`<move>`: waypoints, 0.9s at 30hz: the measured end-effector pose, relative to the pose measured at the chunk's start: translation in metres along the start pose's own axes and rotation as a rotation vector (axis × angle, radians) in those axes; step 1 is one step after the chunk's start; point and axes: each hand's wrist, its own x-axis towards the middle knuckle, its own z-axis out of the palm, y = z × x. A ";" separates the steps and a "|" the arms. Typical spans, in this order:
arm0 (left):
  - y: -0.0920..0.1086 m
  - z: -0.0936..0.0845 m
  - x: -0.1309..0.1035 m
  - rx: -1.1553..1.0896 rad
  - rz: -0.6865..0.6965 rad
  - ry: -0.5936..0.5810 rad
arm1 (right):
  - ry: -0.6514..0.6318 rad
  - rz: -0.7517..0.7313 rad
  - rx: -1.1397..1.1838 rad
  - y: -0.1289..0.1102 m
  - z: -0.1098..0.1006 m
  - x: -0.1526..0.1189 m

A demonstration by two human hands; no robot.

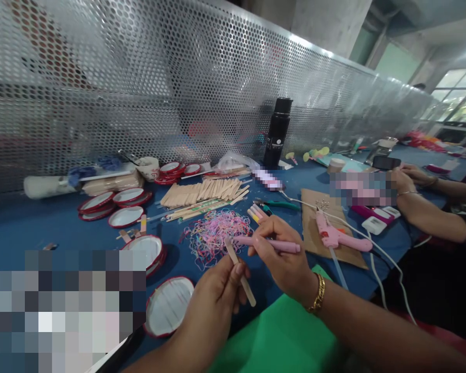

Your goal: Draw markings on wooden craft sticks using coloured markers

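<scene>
Your left hand (219, 286) clasps a flat pale-wood stick (249, 292), your right hand (280, 252) a slim pink marker (284, 245) — near the edge of the multicoloured thread tangle (216, 233).

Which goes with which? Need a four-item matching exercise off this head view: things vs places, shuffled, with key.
1. wooden stick
2. pink pen
3. glue gun
4. black bottle

A. partly over the cardboard
B. in the left hand
C. upright by the perforated panel
D. in the right hand

Pairs: 1-B, 2-D, 3-A, 4-C
</scene>
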 end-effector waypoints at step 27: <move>0.003 0.001 -0.001 -0.016 0.007 0.022 | -0.044 0.000 0.031 0.000 0.001 0.000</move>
